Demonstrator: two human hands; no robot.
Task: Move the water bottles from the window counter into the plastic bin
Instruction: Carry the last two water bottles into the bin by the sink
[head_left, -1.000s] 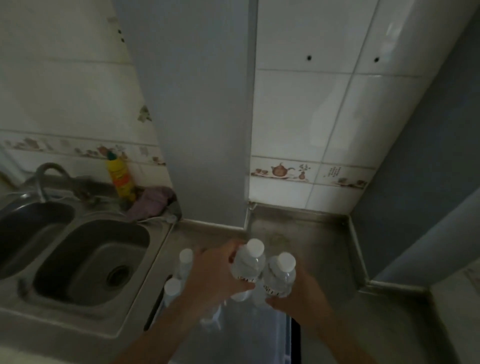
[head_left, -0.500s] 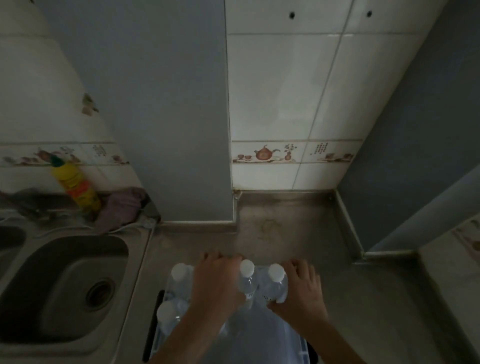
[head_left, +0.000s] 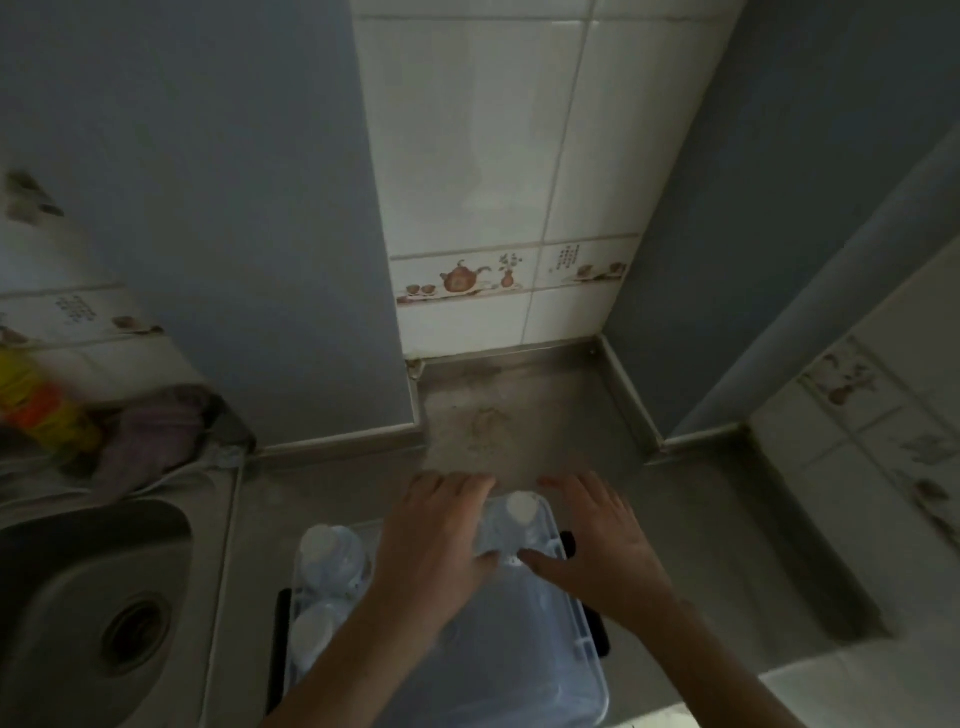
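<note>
A clear plastic bin with black handles sits on the steel counter, low in the middle of the view. Clear water bottles with white caps stand upright inside it: two at the left side and one at the far end. My left hand lies over the bin's far left part, fingers stretched out past the rim, its thumb beside the far bottle. My right hand is spread over the bin's far right corner, thumb touching that bottle. Whatever is under my left palm is hidden.
A steel sink lies to the left, with a yellow detergent bottle and a purple cloth behind it. A grey column and tiled wall close off the back. Bare steel counter runs beyond the bin.
Both hands came down with the two bottles into the far end of the bin, and the fingers have spread out off them. The view tilted down and to the right.
</note>
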